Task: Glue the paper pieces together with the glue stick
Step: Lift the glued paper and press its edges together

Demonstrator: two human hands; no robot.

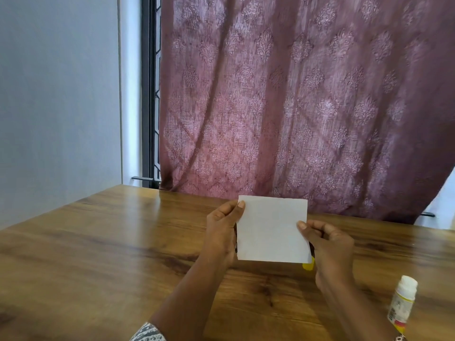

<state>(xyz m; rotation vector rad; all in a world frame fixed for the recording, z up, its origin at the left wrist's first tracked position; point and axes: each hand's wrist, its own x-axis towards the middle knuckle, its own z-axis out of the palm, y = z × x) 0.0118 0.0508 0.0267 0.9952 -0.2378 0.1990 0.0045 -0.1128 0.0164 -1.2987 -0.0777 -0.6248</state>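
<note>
White paper (272,228) held up above the table (98,242), left hand (221,232) and right hand (330,244) pinching its side edges. Looks light and floppy, creases easily; edge grip suits. Glue stick (402,301) stands right of paper, uncapped

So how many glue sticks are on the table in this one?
1. The glue stick lies on the table at the lower right, beside the right hand. A yellow bit shows below the held paper; what it is, I cannot tell.
</note>
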